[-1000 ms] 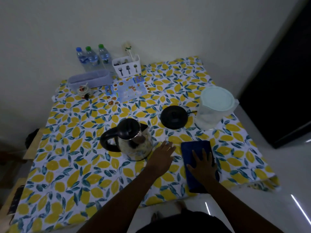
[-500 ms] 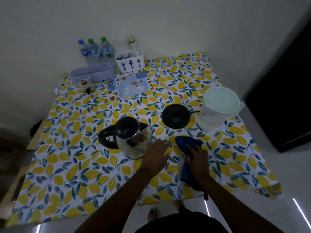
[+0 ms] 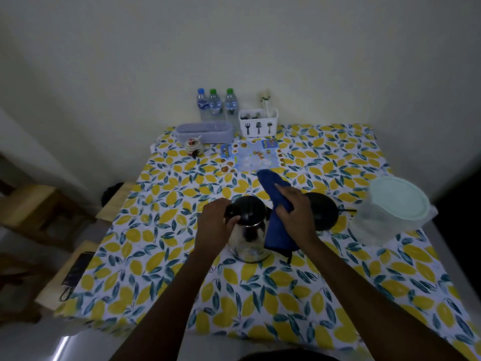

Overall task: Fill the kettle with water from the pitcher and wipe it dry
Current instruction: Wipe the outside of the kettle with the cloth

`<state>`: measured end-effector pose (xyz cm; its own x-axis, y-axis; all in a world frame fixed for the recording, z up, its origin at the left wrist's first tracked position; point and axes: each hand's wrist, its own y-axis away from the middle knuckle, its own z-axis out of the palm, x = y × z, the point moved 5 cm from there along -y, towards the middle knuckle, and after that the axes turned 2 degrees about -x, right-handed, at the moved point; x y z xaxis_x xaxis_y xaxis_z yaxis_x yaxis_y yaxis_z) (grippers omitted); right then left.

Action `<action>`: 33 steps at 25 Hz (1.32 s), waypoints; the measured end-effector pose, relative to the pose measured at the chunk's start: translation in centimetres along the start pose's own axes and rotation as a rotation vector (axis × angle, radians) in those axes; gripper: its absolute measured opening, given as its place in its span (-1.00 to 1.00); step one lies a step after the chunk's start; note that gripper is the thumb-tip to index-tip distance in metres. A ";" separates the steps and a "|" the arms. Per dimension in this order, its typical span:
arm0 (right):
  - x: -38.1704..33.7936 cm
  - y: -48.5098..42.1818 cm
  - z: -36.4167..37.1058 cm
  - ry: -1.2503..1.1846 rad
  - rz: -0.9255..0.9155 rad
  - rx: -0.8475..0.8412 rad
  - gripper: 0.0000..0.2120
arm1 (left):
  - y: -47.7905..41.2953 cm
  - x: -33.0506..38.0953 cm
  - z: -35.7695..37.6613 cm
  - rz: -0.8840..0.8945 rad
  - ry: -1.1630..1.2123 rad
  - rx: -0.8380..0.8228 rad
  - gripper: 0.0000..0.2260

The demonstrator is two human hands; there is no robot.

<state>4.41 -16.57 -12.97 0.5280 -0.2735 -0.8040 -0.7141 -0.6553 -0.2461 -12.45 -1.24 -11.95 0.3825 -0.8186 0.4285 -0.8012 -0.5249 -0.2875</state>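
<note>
A steel kettle with a black lid and handle stands upright on the lemon-print tablecloth. My left hand grips its black handle on the left side. My right hand holds a blue cloth pressed against the kettle's right side, one end sticking up behind my fingers. The round black kettle base lies just right of the kettle, partly hidden by my right hand. A clear pitcher with a pale green lid stands at the right edge.
At the back stand three water bottles, a white cutlery holder, a grey basket, a small jar and a printed mat. Wooden stools sit left of the table.
My left hand moved from the table beside the kettle onto its handle. My right hand lifted the blue cloth off the table and brought it against the kettle's right side.
</note>
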 end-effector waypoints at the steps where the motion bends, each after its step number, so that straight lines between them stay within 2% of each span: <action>1: -1.2 -0.9 1.4 0.016 -0.032 -0.039 -0.55 | -0.3 -1.0 -0.1 -0.048 0.052 -0.085 -0.52; 3: -2.6 -1.8 5.1 0.148 -0.051 -0.148 -0.55 | -0.8 -1.9 0.1 -0.102 0.205 -0.255 -0.54; 6: -2.2 -2.3 8.6 0.441 -0.018 -0.227 -0.44 | -1.3 -2.7 0.4 -0.117 0.335 -0.323 -0.64; 8: -1.7 -3.8 8.6 0.414 0.072 -0.272 -0.44 | -1.7 -3.3 0.3 -0.139 0.340 -0.330 -0.64; 10: -1.6 -5.6 8.4 0.319 0.241 -0.368 -0.51 | -1.9 -3.7 0.4 -0.168 0.348 -0.317 -0.63; 11: -1.7 -5.9 8.3 0.299 0.297 -0.357 -0.53 | -1.9 -3.7 0.3 -0.178 0.362 -0.307 -0.63; 13: -2.4 -4.6 8.2 0.378 0.301 -0.201 -0.54 | -2.0 -3.9 0.4 -0.177 0.390 -0.311 -0.64; 15: -3.5 -0.8 8.2 0.525 0.147 -0.041 -0.54 | -2.0 -4.2 0.7 -0.169 0.424 -0.321 -0.67; 17: -4.4 2.1 8.3 0.600 -0.021 -0.006 -0.52 | -2.1 -4.3 0.8 -0.159 0.426 -0.315 -0.70; 19: -3.7 1.2 8.2 0.599 -0.019 -0.020 -0.49 | -2.1 -4.4 0.9 -0.163 0.420 -0.309 -0.71; 22: -2.5 -3.2 8.3 0.431 0.121 -0.168 -0.43 | -2.0 -4.3 0.8 -0.171 0.433 -0.321 -0.69; 25: -2.2 -7.5 8.1 0.173 0.372 -0.553 -0.57 | -2.1 -4.3 0.7 -0.194 0.459 -0.301 -0.67; 27: -1.2 -8.6 8.1 -0.001 0.563 -0.708 -0.56 | -2.2 -4.4 0.7 -0.212 0.466 -0.305 -0.67; 30: 1.3 -8.3 7.7 -0.236 0.771 -0.674 -0.43 | -2.4 -4.5 0.8 -0.222 0.424 -0.311 -0.65; 33: 3.8 -6.2 7.7 -0.534 0.847 -0.552 -0.50 | -2.3 -4.5 0.8 -0.220 0.402 -0.314 -0.65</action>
<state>7.33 -8.11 -18.68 -0.3842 -0.5269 -0.7581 -0.3785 -0.6591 0.6499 -11.95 3.43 -13.89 0.4003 -0.5116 0.7602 -0.8442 -0.5286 0.0888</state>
